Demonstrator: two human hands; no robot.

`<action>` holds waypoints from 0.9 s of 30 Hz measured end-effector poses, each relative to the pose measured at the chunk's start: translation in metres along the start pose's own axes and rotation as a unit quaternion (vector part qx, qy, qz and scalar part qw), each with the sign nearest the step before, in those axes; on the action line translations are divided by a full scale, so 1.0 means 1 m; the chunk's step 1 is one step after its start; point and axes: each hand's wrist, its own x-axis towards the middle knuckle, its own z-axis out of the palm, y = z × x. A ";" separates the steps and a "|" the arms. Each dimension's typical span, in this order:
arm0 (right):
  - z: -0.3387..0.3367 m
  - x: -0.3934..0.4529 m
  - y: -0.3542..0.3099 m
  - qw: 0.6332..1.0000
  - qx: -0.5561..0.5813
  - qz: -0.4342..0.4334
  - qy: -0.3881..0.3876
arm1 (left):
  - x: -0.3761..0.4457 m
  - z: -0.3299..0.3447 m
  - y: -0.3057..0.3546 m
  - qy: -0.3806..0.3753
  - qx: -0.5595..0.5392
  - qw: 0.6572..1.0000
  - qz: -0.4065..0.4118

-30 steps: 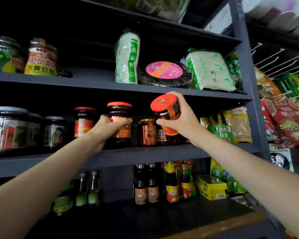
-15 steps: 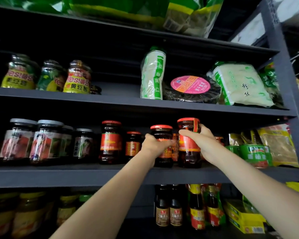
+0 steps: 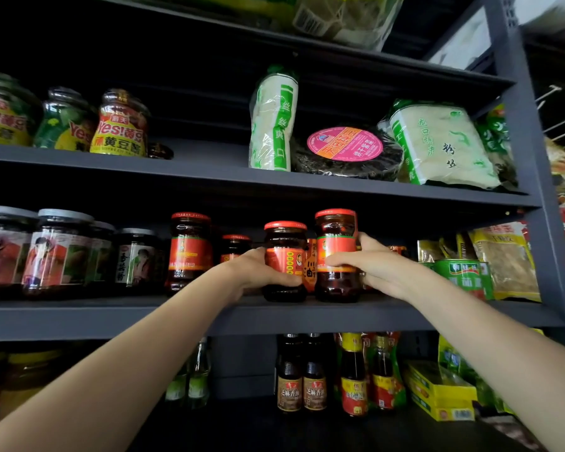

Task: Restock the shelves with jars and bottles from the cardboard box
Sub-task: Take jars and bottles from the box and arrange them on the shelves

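1. Two red-lidded jars stand on the middle shelf [image 3: 307,316]: we see left hand [image 3: 258,269] wrapped around the shorter jar [image 3: 285,256], right hand [image 3: 369,265] gripping the taller jar [image 3: 336,252] just beside it.
2. We judge both placed, release pending; cardboard box unseen, remainder unknown.

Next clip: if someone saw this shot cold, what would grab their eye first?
Probably the two hands at the middle shelf: the left hand grips a shorter red-lidded jar, the right hand a taller red-lidded jar beside it, both standing upright near the shelf's front edge. Next, the round pink-labelled pack on the shelf above.
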 end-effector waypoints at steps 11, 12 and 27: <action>0.008 0.010 0.003 0.999 -0.044 -0.008 0.014 | -0.002 -0.023 -0.011 0.008 0.026 0.999 -0.029; 0.009 0.009 0.002 1.000 -0.018 -0.008 -0.009 | -0.002 -0.025 -0.012 0.003 0.026 0.999 -0.029; 0.037 0.029 0.006 0.994 -0.098 0.016 0.052 | 0.011 -0.032 -0.025 0.094 0.033 0.995 -0.012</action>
